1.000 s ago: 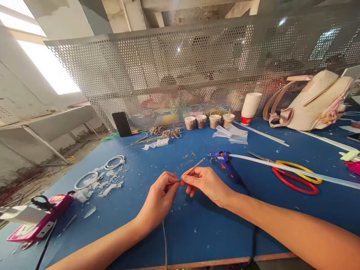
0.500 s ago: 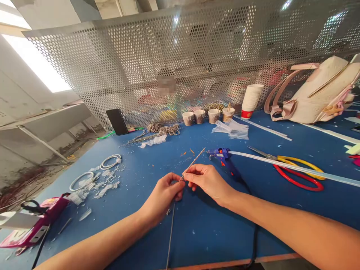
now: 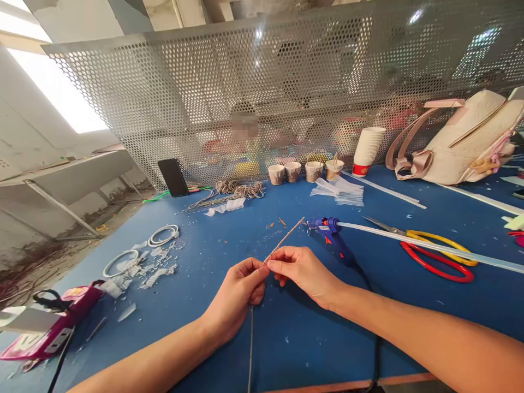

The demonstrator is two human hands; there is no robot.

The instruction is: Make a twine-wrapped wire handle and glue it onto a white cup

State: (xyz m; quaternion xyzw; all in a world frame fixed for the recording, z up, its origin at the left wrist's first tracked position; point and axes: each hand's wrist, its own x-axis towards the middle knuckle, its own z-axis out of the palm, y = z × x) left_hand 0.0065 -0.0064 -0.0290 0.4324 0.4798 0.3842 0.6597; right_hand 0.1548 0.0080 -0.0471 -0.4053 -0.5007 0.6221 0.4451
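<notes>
- Head view: blue table (image 3: 200,256) under everything, with a perforated screen (image 3: 196,103) along its far edge.
- Bag (image 3: 462,142) at the far right, against the screen.
- Scissors (image 3: 400,233) right of the hands, a glue stick (image 3: 487,258) crossing over them.
- Glue gun (image 3: 334,236), holding that stick, lies just beyond the right hand (image 3: 305,273), its nozzle in line with the cord's tip.
- Cord (image 3: 286,239) pinched between fingertips of both the left hand (image 3: 241,289) and right hand, hands meeting; its free end slants up and away.
</notes>
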